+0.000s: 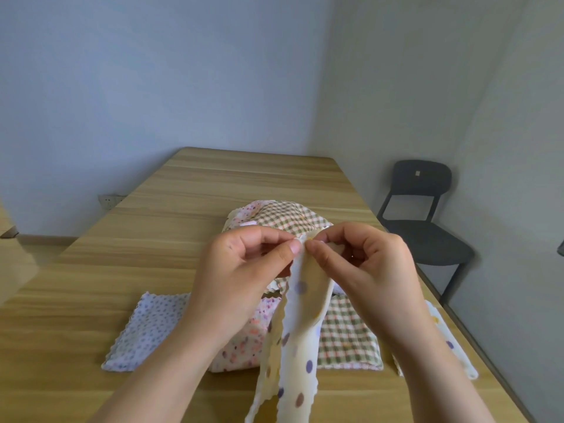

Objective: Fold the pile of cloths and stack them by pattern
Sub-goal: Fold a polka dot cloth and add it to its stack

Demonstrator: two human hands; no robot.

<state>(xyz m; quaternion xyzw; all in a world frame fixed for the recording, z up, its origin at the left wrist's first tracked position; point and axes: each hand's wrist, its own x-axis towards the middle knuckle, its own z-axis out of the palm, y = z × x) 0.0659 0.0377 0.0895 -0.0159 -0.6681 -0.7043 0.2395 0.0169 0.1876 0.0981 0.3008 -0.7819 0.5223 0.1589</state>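
A cream cloth with large purple and brown dots (pixel 297 355) hangs down in front of me. My left hand (pixel 244 270) and my right hand (pixel 360 264) both pinch its top edge, fingertips almost touching. Behind my hands lies a pile of unfolded cloths (pixel 283 215), green checked on top. On the table below are folded cloths: a blue-dotted one (pixel 146 331) at left, a pink floral one (pixel 244 346), a green checked one (pixel 348 337), and a cream dotted one (pixel 448 340) at right, partly hidden by my right forearm.
The wooden table (pixel 183 209) runs away from me to the wall. A dark grey chair (pixel 424 215) stands off the table's right edge. A wall socket (pixel 108 200) sits low on the left wall.
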